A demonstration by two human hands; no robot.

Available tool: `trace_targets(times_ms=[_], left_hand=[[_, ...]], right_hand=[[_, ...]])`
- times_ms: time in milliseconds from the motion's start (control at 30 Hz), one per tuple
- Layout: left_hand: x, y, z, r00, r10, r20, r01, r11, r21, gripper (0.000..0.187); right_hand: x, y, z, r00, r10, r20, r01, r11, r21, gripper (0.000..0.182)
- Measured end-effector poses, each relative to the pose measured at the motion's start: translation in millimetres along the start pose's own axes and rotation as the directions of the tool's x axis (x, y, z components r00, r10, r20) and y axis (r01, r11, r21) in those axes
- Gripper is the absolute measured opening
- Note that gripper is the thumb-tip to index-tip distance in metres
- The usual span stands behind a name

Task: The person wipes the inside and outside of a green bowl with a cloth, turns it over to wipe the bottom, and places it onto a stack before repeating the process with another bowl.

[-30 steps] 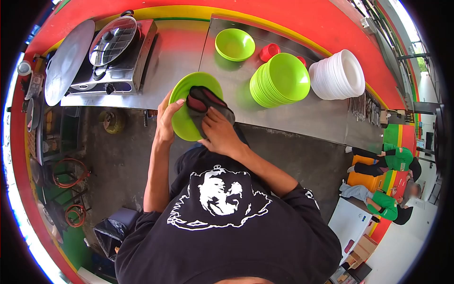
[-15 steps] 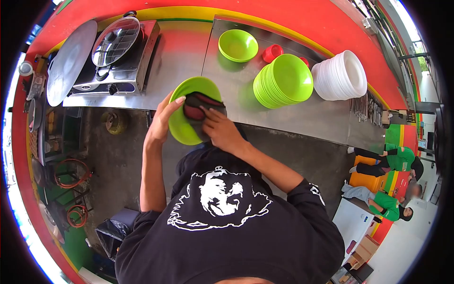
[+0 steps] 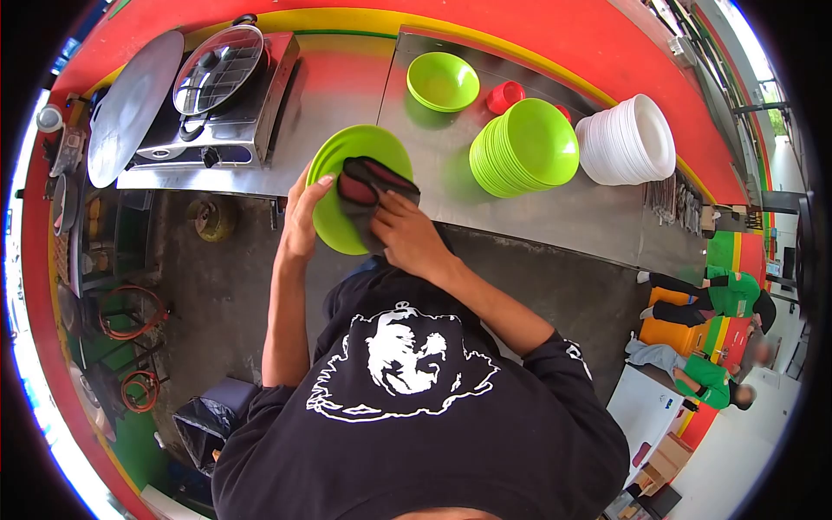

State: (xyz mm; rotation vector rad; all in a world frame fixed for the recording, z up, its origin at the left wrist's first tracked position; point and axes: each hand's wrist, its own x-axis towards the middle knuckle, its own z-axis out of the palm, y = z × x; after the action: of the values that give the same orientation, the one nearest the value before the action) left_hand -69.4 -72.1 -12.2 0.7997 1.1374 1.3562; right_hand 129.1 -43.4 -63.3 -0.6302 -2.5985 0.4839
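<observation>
Green bowl (image 3: 332,212), one, tilted, is being gripped at the rim by the left hand (image 3: 302,212), thumb inside, near the front edge of a steel counter (image 3: 338,104). Dark cloth (image 3: 355,191), one, is lying bunched in the right hand (image 3: 407,236), which is holding it against the bowl's inside. Behind, a green stack (image 3: 524,147) is standing beside a white stack (image 3: 626,139).
</observation>
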Motion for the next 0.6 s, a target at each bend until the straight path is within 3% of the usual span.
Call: trace_targets(times_ms=[167,267,367,400,500,533,600], left_hand=[[-3.8,10.6,1.8,0.998,0.022,0.057,-0.033,0.977,0.209,0.050],[-3.5,10.5,-0.8,0.998,-0.003,0.065,-0.008,0.985,0.170,0.050],[0.2,-8.0,-4.0,1.000,0.025,0.017,-0.026,0.999,0.033,0.050],[-1.4,-4.7,-3.5,0.999,0.016,0.038,-0.019,0.997,0.076,0.050],[-2.0,-12.8,-1.9,0.999,-0.034,0.012,0.033,0.998,0.048,0.051],[-4.1,-13.7,0.4,1.000,-0.029,-0.001,0.029,1.000,0.009,0.051],[-7.9,-12.3,6.9,1.000,-0.017,-0.025,0.015,0.998,-0.066,0.051]], right_hand=[[2.5,0.9,-11.4,0.993,0.069,0.099,-0.052,0.984,-0.170,0.050],[-2.7,-11.2,-6.6,0.990,0.053,0.128,-0.043,0.996,-0.080,0.057],[0.9,-27.3,-8.6,0.988,-0.052,0.143,0.033,0.990,0.135,0.063],[5.3,-29.2,-6.9,0.990,-0.104,0.099,0.073,0.959,0.274,0.067],[18.7,-30.9,-10.3,0.991,-0.003,0.132,-0.069,0.842,0.535,0.073],[22.5,-24.2,-8.7,0.983,0.014,0.184,-0.104,0.865,0.491,0.074],[27.8,-9.8,-3.8,0.999,0.032,0.035,-0.041,0.952,0.305,0.070]])
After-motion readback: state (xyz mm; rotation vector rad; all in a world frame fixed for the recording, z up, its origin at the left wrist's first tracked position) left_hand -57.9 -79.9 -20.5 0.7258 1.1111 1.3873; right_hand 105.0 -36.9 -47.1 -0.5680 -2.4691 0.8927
